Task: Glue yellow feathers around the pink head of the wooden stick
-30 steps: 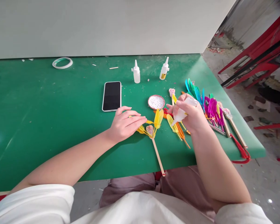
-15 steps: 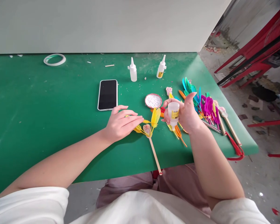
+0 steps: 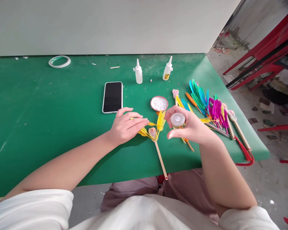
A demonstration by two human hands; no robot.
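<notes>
My left hand (image 3: 124, 127) lies with its fingers stretched out over the yellow feathers (image 3: 142, 131) of a feathered wand. A pinkish heart-shaped piece (image 3: 152, 132) sits at the head of its flat wooden stick (image 3: 161, 159). One upright yellow feather (image 3: 161, 120) stands out to the right of the heart. Just right of it, my right hand (image 3: 187, 126) grips a small white glue bottle (image 3: 177, 119), held tilted with its round base toward me. The bottle's nozzle is hidden. Beneath this hand several loose feathers (image 3: 187, 143) show in part.
Two glue bottles stand at the back, one plain (image 3: 138, 75) and one yellow-labelled (image 3: 167, 71). A phone (image 3: 112, 97), a round lid (image 3: 159, 103) and a tape ring (image 3: 60, 66) lie on the green table (image 3: 50, 127). Bright feathers (image 3: 201, 95) and a red tassel (image 3: 245, 150) lie right.
My right hand has turned the glue bottle so its base faces me more, and the raised thumb has come down beside it. My left hand stays over the yellow feathers.
</notes>
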